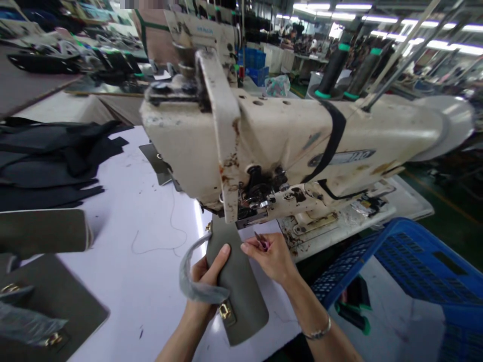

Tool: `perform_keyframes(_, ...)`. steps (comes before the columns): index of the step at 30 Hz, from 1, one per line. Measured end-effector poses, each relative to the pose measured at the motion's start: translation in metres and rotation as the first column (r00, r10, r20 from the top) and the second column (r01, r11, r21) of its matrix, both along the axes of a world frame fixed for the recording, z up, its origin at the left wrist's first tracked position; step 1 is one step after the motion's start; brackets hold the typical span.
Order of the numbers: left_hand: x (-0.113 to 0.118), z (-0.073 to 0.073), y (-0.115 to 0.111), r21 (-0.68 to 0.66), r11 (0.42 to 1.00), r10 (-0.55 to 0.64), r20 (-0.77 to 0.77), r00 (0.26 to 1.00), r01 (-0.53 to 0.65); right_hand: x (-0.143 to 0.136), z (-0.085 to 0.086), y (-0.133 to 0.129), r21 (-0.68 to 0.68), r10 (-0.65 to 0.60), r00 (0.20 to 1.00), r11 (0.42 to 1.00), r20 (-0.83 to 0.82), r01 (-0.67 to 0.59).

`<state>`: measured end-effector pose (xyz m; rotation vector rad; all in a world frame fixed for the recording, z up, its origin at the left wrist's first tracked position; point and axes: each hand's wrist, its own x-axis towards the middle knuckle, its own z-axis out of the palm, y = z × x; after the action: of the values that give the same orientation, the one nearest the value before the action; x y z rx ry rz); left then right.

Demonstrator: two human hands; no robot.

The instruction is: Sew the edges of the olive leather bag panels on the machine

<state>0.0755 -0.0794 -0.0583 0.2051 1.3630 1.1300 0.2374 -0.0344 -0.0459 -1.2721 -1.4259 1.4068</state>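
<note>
A grey-green bag piece (245,294) with gold hardware lies under the head of a cream sewing machine (279,130). My left hand (207,281) grips its left edge, thumb on top, fingers partly hidden beneath a plastic-wrapped handle (204,291). To the right of the piece, my right hand (273,256) is closed around small pink-handled snips (262,242), their dark tip pointing toward the machine. The needle area is hidden by the machine head.
Black cut pieces (49,161) are piled at the left. More grey-green pieces (49,306) lie at the lower left. A blue crate (415,261) with thread spools stands at the right. Loose thread (162,248) lies on the white table (124,291).
</note>
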Motion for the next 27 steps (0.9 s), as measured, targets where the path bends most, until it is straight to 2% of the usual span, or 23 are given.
perform_keyframes(3,0.004,0.006,0.009,-0.054,0.998,0.038,-0.027,0.999,-0.039,-0.004,0.004,-0.003,-0.035,-0.033,0.999,0.999,-0.024,0.032)
perform_keyframes(9,0.007,0.007,0.014,-0.036,0.995,0.094,-0.042,0.995,-0.095,-0.006,0.008,-0.004,-0.068,-0.063,0.997,0.996,-0.037,0.061)
perform_keyframes(15,0.003,0.004,0.021,-0.020,0.995,0.091,-0.053,0.994,-0.093,-0.010,0.002,0.007,-0.088,-0.107,0.991,0.991,-0.076,0.100)
perform_keyframes(27,0.001,0.018,0.047,0.009,0.984,0.178,-0.074,0.981,-0.178,-0.026,0.002,0.029,-0.063,-0.201,0.971,0.979,-0.127,0.194)
